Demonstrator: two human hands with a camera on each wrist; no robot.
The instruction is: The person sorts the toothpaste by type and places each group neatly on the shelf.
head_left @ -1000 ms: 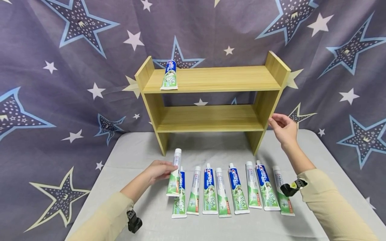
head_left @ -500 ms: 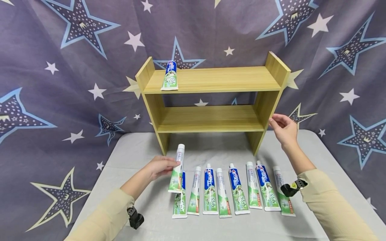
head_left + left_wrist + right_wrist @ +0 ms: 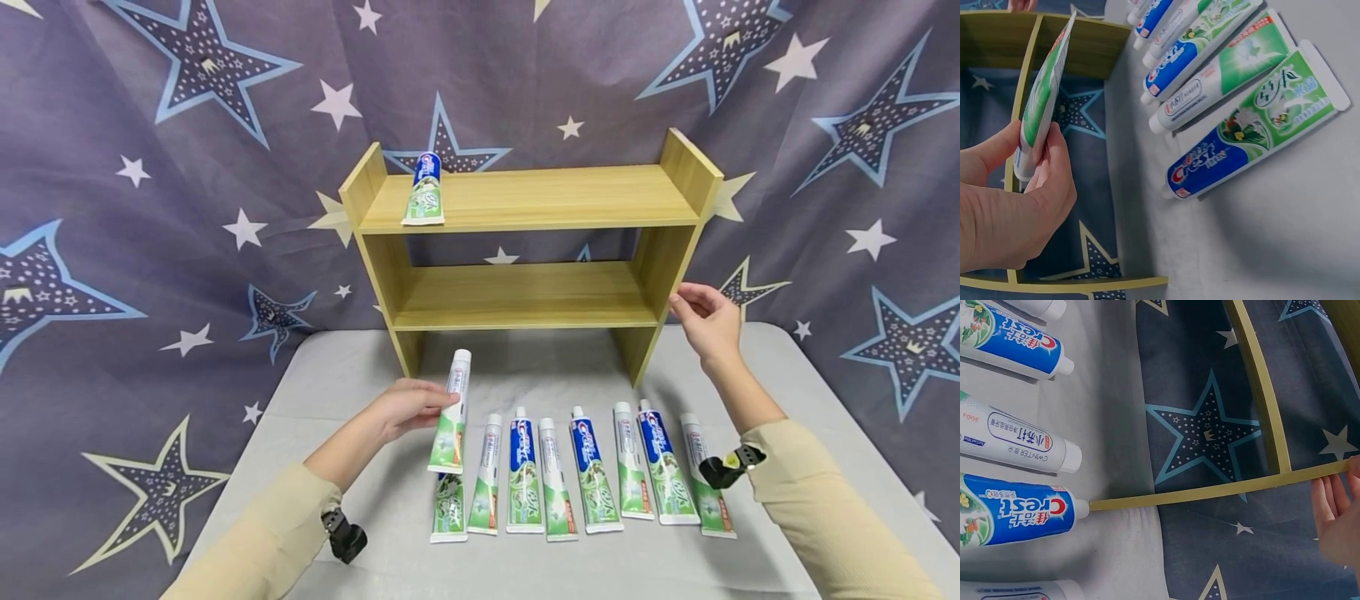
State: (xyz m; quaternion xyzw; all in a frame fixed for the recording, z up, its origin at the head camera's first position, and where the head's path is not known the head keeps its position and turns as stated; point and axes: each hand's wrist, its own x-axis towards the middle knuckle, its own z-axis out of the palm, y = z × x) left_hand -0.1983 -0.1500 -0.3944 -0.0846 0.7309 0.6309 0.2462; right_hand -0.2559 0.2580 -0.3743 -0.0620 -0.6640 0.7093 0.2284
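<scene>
My left hand (image 3: 412,408) pinches a white-and-green toothpaste tube (image 3: 1044,94) between thumb and fingers, cap pointing toward the shelf. In the head view this tube hangs over a blue-and-green Crest toothpaste tube (image 3: 450,512) on the table and hides its upper part. At the right side of the wooden shelf (image 3: 525,296), my right hand (image 3: 708,321) holds the edge of the side panel (image 3: 1210,490) with its fingertips. Another blue-and-green tube (image 3: 426,192) lies on the upper board's left end, cap toward the back.
Several more toothpaste tubes lie in a row on the grey-covered table (image 3: 360,550), white-green ones such as this tube (image 3: 558,483) alternating with blue-green ones like this one (image 3: 595,475). Behind the shelf hangs a star-patterned curtain (image 3: 585,75).
My left hand has lifted the white-and-green tube a little farther forward and to the right, toward the shelf. The right hand stays at the shelf's side.
</scene>
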